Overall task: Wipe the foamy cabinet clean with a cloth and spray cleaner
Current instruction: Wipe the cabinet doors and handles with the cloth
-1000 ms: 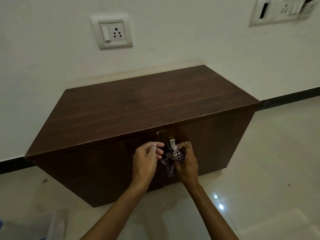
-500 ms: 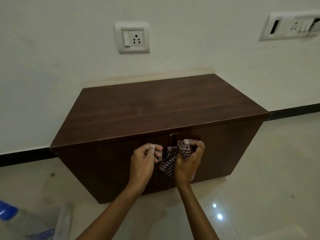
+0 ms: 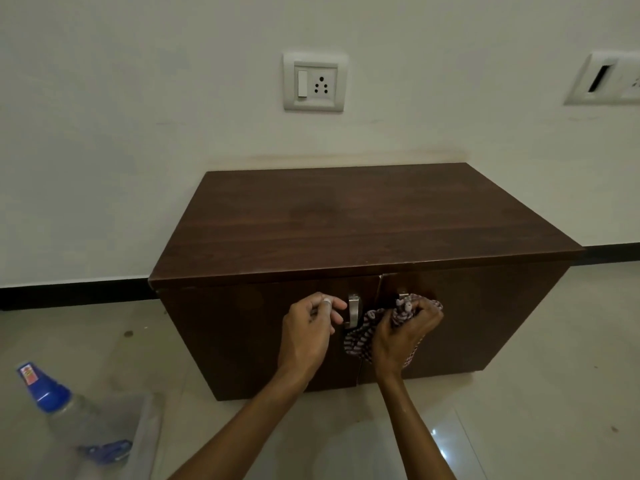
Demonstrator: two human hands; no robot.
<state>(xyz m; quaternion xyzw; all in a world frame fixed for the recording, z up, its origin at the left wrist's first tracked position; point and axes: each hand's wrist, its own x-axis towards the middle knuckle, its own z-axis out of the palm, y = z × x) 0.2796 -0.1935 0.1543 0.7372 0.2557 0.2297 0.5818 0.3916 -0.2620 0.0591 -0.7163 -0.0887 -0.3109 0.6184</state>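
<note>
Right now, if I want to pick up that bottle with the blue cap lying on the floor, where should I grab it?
Probably around the clear body of the bottle, just below the blue cap. It lies tilted on the floor left of the cabinet, cap pointing away, so come down from above and wrap your fingers across its round sides. The cap end tapers and might slip.

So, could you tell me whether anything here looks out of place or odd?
Only one thing: a clear bottle with a blue cap lies tipped over on the floor, left of the cabinet.
</note>
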